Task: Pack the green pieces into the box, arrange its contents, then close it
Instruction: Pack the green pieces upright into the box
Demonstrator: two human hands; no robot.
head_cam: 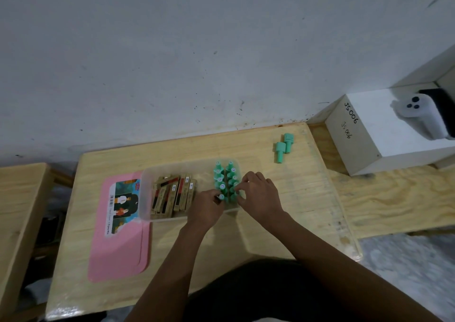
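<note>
Green pieces [224, 177] are stood in two rows in the box [145, 198] on the counter [307, 198]; the nearest are pinched by the left hand [206, 207] and right hand [259, 193]. Two loose pieces [283, 147] lie beyond.

A clear plastic box [145, 198] sits on a wooden table [110, 164] below a white wall [197, 51]. Its left half holds slim gold cartons [172, 196]. Its right half holds green pieces [222, 176] standing in two rows. The left hand [206, 207] pinches the nearest piece of the left row. The right hand [259, 193] curls its fingers on the near end of the right row. A pink lid [118, 250] lies flat against the box's left side. Two loose green pieces [283, 147] lie well apart to the right, near a white carton [357, 144] marked JS006.
</note>
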